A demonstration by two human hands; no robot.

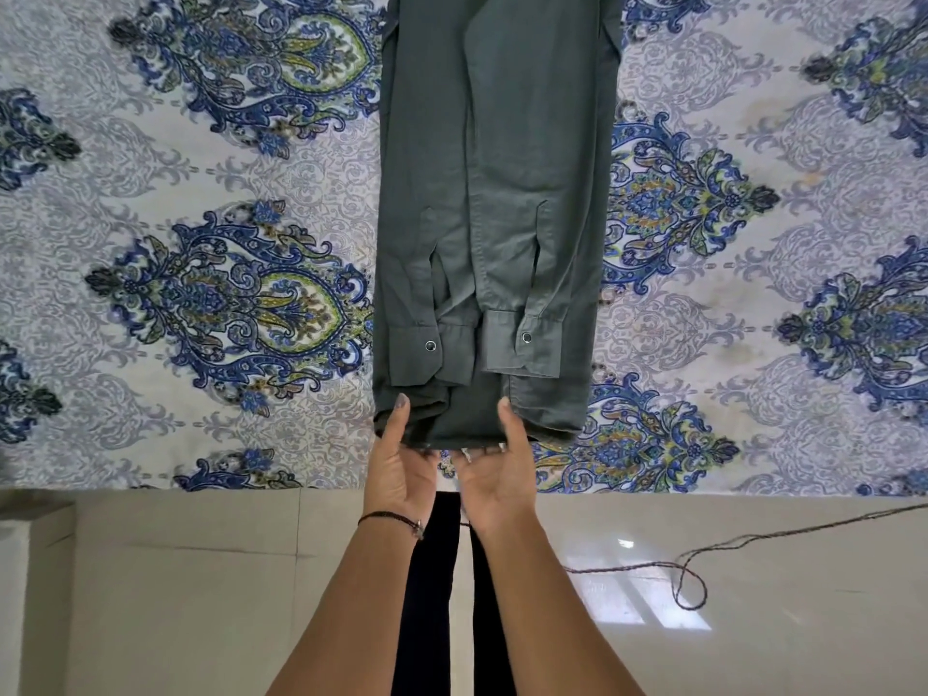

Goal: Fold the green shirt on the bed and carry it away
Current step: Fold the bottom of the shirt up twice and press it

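The green shirt (pixel 497 193) lies lengthwise on the bed (pixel 201 243), folded into a long narrow strip with both sleeves laid down its middle, cuffs and their snap buttons toward me. My left hand (pixel 399 464) and my right hand (pixel 497 469) hold the shirt's near hem at the bed's edge. Each thumb rests on top of the cloth and the fingers are tucked beneath it. The hands are close together, near the strip's left and centre.
The bed carries a white sheet with blue and green paisley print. Below its edge lies a glossy beige tiled floor (pixel 753 620). A thin dark cord (pixel 703 570) loops across the floor at the right. A pale ledge (pixel 30 570) stands at the left.
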